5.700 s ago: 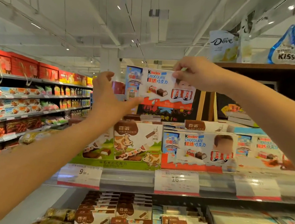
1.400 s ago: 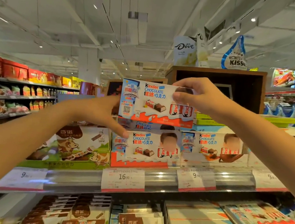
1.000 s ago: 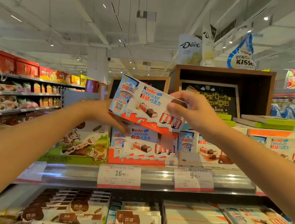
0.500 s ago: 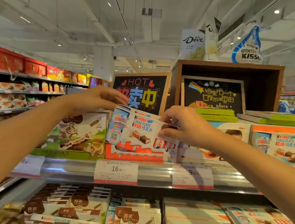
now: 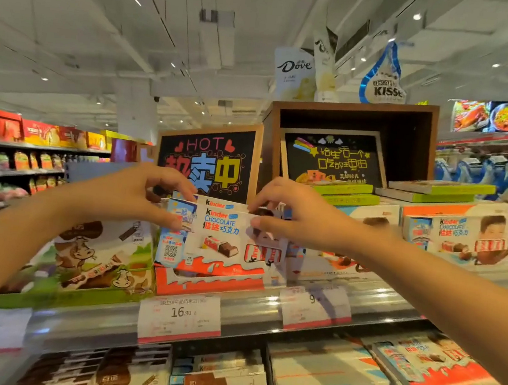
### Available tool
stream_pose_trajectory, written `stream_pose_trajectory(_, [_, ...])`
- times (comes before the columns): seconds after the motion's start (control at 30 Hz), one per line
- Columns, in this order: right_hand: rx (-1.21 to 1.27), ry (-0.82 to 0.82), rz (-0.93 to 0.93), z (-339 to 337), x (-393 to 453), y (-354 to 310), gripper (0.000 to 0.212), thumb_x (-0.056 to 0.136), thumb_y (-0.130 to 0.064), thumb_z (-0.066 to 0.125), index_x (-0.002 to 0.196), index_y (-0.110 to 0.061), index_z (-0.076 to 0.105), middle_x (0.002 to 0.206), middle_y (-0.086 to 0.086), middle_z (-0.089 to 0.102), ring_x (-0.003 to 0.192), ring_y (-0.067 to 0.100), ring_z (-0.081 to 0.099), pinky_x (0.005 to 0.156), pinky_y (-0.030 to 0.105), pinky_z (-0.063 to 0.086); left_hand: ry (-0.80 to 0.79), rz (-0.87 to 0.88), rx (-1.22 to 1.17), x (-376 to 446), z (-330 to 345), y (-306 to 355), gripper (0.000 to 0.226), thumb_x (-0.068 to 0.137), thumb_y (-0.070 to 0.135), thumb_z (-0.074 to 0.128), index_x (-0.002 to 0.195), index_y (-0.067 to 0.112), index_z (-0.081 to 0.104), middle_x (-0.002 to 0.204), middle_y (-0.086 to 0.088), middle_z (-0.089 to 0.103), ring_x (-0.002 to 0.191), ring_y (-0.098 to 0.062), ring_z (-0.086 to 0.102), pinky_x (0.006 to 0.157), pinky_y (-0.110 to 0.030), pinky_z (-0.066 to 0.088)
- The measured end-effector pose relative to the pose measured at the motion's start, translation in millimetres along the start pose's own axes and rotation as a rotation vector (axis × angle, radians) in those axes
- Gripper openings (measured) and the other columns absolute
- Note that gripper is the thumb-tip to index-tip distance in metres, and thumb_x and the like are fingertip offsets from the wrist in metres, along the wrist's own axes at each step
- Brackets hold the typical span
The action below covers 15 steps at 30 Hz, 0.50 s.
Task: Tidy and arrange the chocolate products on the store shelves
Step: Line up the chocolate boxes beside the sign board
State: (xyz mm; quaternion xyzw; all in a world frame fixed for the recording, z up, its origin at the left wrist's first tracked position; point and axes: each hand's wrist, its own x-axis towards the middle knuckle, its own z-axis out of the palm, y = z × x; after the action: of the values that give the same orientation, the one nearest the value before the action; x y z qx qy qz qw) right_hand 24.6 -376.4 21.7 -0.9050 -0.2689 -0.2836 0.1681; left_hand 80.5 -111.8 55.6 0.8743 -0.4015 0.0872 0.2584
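Supermarket aisles fill the frame, with a chocolate shelf (image 5: 263, 315) running across the middle and a price tag (image 5: 179, 317) marked 16.90 clipped to its front rail at lower centre. At centre frame a Kinder chocolate box (image 5: 224, 240) stands upright, face out, its lower edge sitting in the orange display tray (image 5: 203, 283) on that shelf; another box of the same kind shows just behind its top edge. The left hand (image 5: 137, 194) pinches the box's upper left corner, its fingers (image 5: 175, 222) curled and clamped on the cardboard, while the right hand (image 5: 294, 216) pinches the upper right corner in the same way. To the left of centre stands a cow-printed chocolate carton (image 5: 94, 256), and to the right more Kinder boxes (image 5: 458, 236) fill the same level; a chalkboard sign (image 5: 208, 161) reading HOT rises behind the hands. The step in hand looks like seating this box as the front facing of its row. The next move likely calls for pressing it level and square against the box behind, so it neither leans nor juts over the tray lip, then loosening both pinches without tipping it forward.
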Motion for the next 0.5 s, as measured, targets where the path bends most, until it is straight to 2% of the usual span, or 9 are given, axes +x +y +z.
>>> stream_pose_trajectory(0.13, [0.148,0.191,0.113,-29.6,0.2,20.3,0.017,0.092,-0.024,0.054,0.106,-0.020,0.064,0.100,-0.005,0.062,0.091,0.007,0.058,0.076,0.021,0.047,-0.001,0.035,0.074,3.5,-1.7,-2.5,0.071,0.030,0.082,0.066,0.091,0.045,0.063,0.114,0.027,0.057,0.106,0.007,0.052,0.077,-0.014,0.046])
stream_pose_trajectory(0.23, [0.269,0.340,0.248,-63.9,0.1,43.5,0.015,0.091,-0.017,0.056,0.103,-0.016,0.065,0.093,-0.001,0.064,0.084,0.009,0.059,0.074,0.024,0.047,-0.022,0.016,0.110,10.6,0.6,10.4,0.072,0.030,0.084,0.064,0.089,0.043,0.061,0.116,0.026,0.053,0.108,0.002,0.052,0.074,-0.017,0.050])
stream_pose_trajectory(0.37, [0.230,0.297,0.399,-101.9,-7.8,83.1,0.014,0.088,-0.015,0.060,0.101,-0.015,0.066,0.084,-0.001,0.063,0.080,0.011,0.058,0.076,0.025,0.045,-0.005,0.010,0.155,41.3,17.2,43.8,0.065,0.043,0.082,0.061,0.091,0.038,0.062,0.108,0.022,0.056,0.102,0.002,0.053,0.083,-0.021,0.046])
stream_pose_trajectory(0.43, [0.208,0.253,0.449,-115.6,-13.6,100.2,0.012,0.088,-0.014,0.061,0.099,-0.014,0.066,0.083,-0.002,0.063,0.081,0.012,0.058,0.072,0.022,0.044,0.028,0.026,0.141,60.6,29.6,62.8,0.073,0.037,0.087,0.057,0.091,0.039,0.062,0.103,0.022,0.057,0.099,0.008,0.051,0.080,-0.019,0.042])
stream_pose_trajectory(0.5, [0.179,0.216,0.489,-128.0,-20.4,116.0,0.015,0.088,-0.014,0.060,0.101,-0.010,0.067,0.086,0.001,0.064,0.082,0.012,0.057,0.065,0.019,0.042,0.039,0.026,0.119,82.9,44.0,80.5,0.075,0.036,0.086,0.057,0.093,0.037,0.062,0.103,0.018,0.059,0.099,0.004,0.053,0.078,-0.019,0.041])
